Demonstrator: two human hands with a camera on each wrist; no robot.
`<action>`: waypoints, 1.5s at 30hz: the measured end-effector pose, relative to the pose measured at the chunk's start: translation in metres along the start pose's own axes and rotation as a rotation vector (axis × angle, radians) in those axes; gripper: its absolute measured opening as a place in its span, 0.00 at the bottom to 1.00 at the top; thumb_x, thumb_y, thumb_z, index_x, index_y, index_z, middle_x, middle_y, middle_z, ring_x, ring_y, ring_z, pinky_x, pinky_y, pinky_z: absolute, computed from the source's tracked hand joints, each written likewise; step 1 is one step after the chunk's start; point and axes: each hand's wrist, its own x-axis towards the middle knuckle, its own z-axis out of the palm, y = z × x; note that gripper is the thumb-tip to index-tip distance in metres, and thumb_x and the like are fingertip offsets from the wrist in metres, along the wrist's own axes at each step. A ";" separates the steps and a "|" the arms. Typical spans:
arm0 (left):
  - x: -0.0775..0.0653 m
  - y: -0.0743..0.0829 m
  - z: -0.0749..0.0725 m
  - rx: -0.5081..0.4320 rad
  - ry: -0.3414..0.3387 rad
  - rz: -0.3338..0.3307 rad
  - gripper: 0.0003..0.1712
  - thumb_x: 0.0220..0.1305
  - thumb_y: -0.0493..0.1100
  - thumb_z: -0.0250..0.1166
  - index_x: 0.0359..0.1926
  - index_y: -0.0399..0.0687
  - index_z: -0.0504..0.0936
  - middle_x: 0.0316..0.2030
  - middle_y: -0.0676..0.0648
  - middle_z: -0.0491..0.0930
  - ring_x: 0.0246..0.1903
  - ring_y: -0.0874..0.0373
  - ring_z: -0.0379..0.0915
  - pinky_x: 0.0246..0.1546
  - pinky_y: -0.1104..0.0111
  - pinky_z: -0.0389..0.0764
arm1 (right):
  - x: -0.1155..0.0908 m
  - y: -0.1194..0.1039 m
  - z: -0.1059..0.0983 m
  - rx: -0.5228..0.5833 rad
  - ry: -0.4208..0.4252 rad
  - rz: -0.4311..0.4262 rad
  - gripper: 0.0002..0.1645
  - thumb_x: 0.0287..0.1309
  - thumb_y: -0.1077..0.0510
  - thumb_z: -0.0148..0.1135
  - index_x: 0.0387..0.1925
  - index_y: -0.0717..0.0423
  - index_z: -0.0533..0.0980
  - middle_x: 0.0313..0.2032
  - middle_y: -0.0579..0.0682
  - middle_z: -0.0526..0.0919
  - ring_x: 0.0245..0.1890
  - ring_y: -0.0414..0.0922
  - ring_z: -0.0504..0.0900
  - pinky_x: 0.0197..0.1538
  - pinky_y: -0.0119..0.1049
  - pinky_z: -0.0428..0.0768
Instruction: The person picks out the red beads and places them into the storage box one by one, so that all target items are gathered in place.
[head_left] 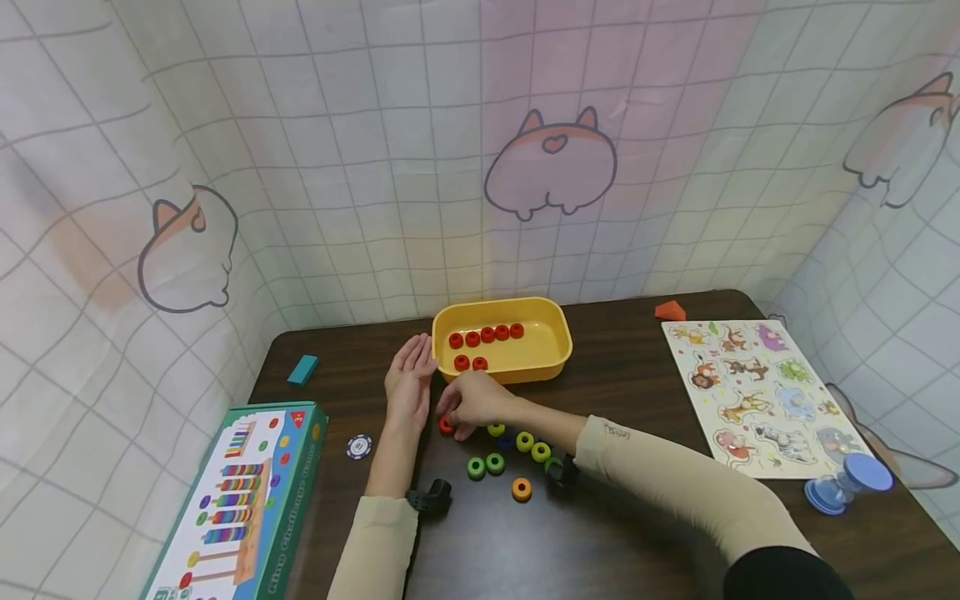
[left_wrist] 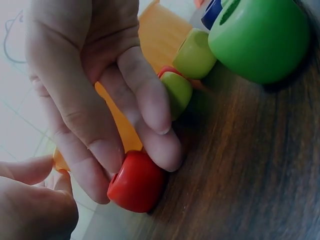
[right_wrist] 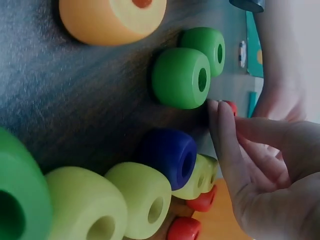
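A yellow tray [head_left: 553, 333] at the back of the table contains several red beads [head_left: 488, 334] in two rows. My right hand [head_left: 480, 402], in front of the tray, pinches another red bead [left_wrist: 136, 182] low at the tabletop. The left hand [head_left: 409, 390] lies along the tray's left end, palm turned up and fingers straight, the thumb side right at the rim. Near the right forearm are several yellow-green beads [head_left: 525, 442], green beads [head_left: 476, 468], a dark blue bead [right_wrist: 172, 156] and an orange bead [head_left: 521, 489].
At left lie a boxed ring-stacking game [head_left: 247, 500], a poker chip [head_left: 359, 447] and a teal block [head_left: 303, 369]. On the right are an animal puzzle board [head_left: 757, 400], a blue hourglass-shaped piece [head_left: 847, 483] and an orange-red block [head_left: 670, 310]. Printed cloth hangs behind the table.
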 end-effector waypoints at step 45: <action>-0.004 0.004 0.005 0.013 -0.006 0.003 0.34 0.61 0.15 0.51 0.67 0.36 0.64 0.67 0.38 0.66 0.69 0.49 0.60 0.70 0.58 0.60 | 0.019 0.028 -0.116 -0.272 0.118 0.092 0.11 0.57 0.63 0.67 0.43 0.60 0.83 0.37 0.54 0.87 0.30 0.52 0.85 0.34 0.41 0.86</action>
